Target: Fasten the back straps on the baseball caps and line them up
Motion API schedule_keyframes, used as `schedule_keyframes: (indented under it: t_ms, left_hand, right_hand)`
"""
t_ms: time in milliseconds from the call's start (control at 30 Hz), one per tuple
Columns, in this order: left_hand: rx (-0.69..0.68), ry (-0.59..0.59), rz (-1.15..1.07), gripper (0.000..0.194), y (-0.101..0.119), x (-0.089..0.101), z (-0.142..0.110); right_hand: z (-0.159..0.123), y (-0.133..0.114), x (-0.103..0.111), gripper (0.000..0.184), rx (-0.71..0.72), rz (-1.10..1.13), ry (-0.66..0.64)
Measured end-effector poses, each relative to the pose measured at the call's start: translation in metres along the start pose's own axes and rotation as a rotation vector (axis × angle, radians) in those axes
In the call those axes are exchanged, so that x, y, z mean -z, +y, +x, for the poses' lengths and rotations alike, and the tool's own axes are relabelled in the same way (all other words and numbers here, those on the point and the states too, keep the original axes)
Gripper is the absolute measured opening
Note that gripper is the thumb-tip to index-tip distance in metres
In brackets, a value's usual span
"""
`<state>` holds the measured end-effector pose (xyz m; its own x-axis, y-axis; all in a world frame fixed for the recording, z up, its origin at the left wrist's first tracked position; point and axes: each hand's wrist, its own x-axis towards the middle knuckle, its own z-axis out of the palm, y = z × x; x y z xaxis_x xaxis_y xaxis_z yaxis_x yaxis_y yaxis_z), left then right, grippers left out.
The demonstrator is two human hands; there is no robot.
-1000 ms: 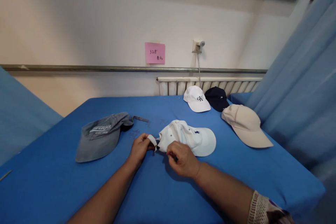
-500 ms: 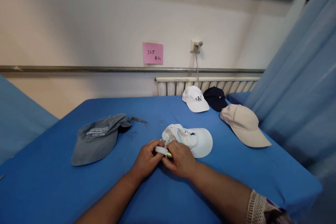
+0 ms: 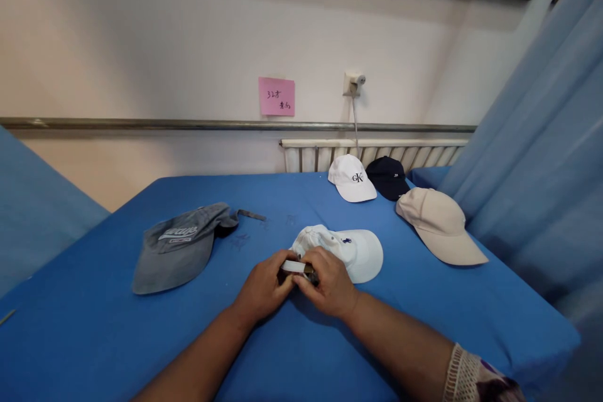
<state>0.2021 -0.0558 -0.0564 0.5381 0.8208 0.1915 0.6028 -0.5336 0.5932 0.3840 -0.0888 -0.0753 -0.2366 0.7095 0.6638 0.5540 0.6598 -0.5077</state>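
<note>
A white cap (image 3: 332, 244) with a small dark horse-rider emblem lies on the blue-covered table (image 3: 282, 352), its brim pointing right. At its back, my left hand (image 3: 266, 282) pinches the white strap (image 3: 294, 266). My right hand (image 3: 328, 281) grips the other side of the strap by its metal buckle (image 3: 309, 269), thumb and fingers closed around it. The thumbs almost meet below the strap. Fingers hide part of the buckle and the cap's rear edge.
A grey cap (image 3: 176, 251) with its strap hanging loose lies to the left. At the back right are a white cap (image 3: 352, 179), a navy cap (image 3: 387, 177) and a beige cap (image 3: 438, 223). A radiator (image 3: 301, 157) stands behind, and a blue curtain (image 3: 541, 138) hangs on the right.
The strap between my hands has turned to lie more level, and the buckle looks darker and partly tilted. Both hands stay at the back of the white cap.
</note>
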Motion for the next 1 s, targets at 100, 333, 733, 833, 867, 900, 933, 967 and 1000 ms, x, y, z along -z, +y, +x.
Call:
schedule_keyframes:
  t_ms: [100,333,733,833,867,900,933,967,1000]
  left_hand:
    - [-0.062,-0.087,0.034,0.027,0.005,-0.001,-0.002]
    - [0.256,-0.044,0.216,0.029,-0.029,0.010,0.008]
    - [0.582,0.590,-0.455,0.074,-0.073,0.024,0.017]
    - [0.521,0.673,-0.487,0.073,-0.079,0.026,0.017]
    - [0.505,0.693,-0.494,0.073,-0.081,0.026,0.017]
    - [0.493,0.708,-0.498,0.072,-0.082,0.026,0.017]
    - [0.486,0.719,-0.501,0.071,-0.083,0.026,0.016]
    - [0.480,0.726,-0.501,0.070,-0.083,0.026,0.016]
    - [0.474,0.729,-0.496,0.069,-0.083,0.025,0.016]
  right_hand:
    - [-0.001,0.002,0.001,0.015,0.001,0.027,0.038]
    - [-0.005,-0.001,0.001,0.010,-0.024,0.018,0.006]
    - [0.005,0.083,0.057,0.041,-0.554,-0.413,0.072]
    - [0.001,0.110,0.074,0.046,-0.842,-0.477,-0.109]
    - [0.001,0.116,0.078,0.046,-0.908,-0.440,-0.134]
    - [0.000,0.119,0.081,0.045,-0.971,-0.353,-0.122]
    - [0.000,0.122,0.083,0.044,-1.024,-0.229,-0.081]
    - [0.000,0.122,0.084,0.043,-1.066,-0.090,-0.026]
    - [-0.001,0.122,0.083,0.042,-1.092,0.051,0.025]
